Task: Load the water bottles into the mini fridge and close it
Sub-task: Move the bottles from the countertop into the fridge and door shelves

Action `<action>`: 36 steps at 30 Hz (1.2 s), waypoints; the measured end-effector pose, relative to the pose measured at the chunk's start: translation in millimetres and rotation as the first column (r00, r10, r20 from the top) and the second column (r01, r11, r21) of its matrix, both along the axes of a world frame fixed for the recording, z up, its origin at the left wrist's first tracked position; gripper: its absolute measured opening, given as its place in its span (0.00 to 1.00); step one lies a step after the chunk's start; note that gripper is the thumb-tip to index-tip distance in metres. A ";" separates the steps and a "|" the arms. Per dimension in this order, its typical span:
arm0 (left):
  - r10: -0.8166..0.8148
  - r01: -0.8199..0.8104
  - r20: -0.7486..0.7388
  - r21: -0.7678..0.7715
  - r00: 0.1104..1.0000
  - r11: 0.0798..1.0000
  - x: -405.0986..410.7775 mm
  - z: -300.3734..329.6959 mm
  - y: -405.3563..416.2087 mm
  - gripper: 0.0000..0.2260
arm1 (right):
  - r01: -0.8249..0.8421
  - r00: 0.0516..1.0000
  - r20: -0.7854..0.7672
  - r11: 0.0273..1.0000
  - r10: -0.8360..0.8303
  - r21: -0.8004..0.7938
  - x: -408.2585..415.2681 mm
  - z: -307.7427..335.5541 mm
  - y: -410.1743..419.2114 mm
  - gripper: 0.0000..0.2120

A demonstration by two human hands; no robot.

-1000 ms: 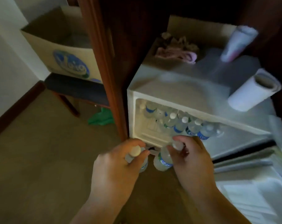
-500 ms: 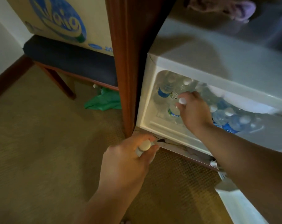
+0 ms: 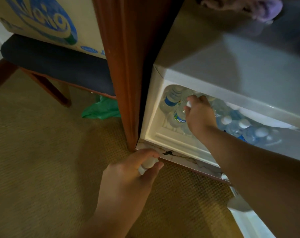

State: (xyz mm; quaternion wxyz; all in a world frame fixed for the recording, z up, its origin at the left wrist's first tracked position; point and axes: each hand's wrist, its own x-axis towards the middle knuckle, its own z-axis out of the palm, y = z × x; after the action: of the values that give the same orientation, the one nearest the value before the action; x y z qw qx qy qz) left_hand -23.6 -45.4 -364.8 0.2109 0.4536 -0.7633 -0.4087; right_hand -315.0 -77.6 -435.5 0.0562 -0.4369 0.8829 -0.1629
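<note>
The white mini fridge [image 3: 231,69] stands open, its door [image 3: 249,219] swung out at the lower right. Several clear water bottles with blue labels and white caps [image 3: 243,126] fill the inside. My right hand [image 3: 200,115] reaches into the fridge's left part and grips a water bottle [image 3: 179,117] by its neck, among the other bottles. My left hand [image 3: 128,176] hovers low in front of the fridge's bottom edge, closed around the white cap and neck of another water bottle [image 3: 148,164]; its body is hidden under my hand.
A brown wooden cabinet panel [image 3: 127,66] stands tight against the fridge's left side. Left of it a cardboard box [image 3: 48,19] rests on a dark-cushioned stool [image 3: 56,66]. A green bag [image 3: 101,109] lies on the carpet. A purple cloth [image 3: 252,7] lies on the fridge top.
The view has come closer to the fridge. My right hand has carried its bottle from the floor up into the fridge's left part. My left hand stays low, still holding its bottle.
</note>
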 end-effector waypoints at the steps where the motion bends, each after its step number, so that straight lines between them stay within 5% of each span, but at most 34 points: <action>1: -0.004 0.004 0.009 -0.011 1.000 1.000 -2.9 -0.2 -2.1 0.10 | -0.001 1.000 0.004 1.000 0.001 0.006 -1.0 0.9 0.8 0.10; 12: -0.019 0.018 -0.014 -0.074 1.000 0.997 -18.5 0.8 -10.6 0.08 | -0.022 0.999 0.051 0.994 0.017 0.103 -0.2 11.6 1.5 0.14; 17: -0.013 0.010 -0.027 -0.117 1.000 0.993 -24.6 9.1 -11.6 0.07 | 0.003 0.986 0.167 0.993 -0.023 0.120 11.3 30.9 20.1 0.30; 19: -0.020 0.018 -0.016 -0.145 1.000 0.989 -29.1 12.5 -12.2 0.08 | 0.024 0.972 0.235 1.000 -0.023 -0.001 31.1 44.8 46.1 0.32; 21: -0.038 0.035 -0.014 -0.169 0.999 0.985 -36.0 12.8 -14.9 0.08 | 0.001 0.984 0.175 0.983 0.032 -0.186 54.9 64.2 81.2 0.24; 26: -0.125 0.133 0.050 -0.227 0.991 0.965 -63.0 9.0 -29.0 0.08 | -0.235 0.951 -0.304 0.777 0.059 -0.584 66.7 140.5 152.5 0.08; 31: -0.207 0.244 0.144 -0.323 0.968 0.915 -100.2 3.6 -44.6 0.06 | -0.186 0.956 -0.286 0.876 0.058 -0.444 15.6 197.3 150.0 0.19; 36: -0.223 0.326 0.345 -0.276 0.912 0.904 -139.7 -1.4 -60.6 0.07 | -0.083 0.964 -0.259 0.993 0.059 -0.083 -11.1 193.7 121.5 0.32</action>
State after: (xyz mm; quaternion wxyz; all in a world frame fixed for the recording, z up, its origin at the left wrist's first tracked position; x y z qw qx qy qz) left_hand -163.3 -106.0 -366.3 0.1024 0.3565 -0.9005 -0.2270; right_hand -326.1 43.9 -241.8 -0.0728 -0.4876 0.8580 -0.1440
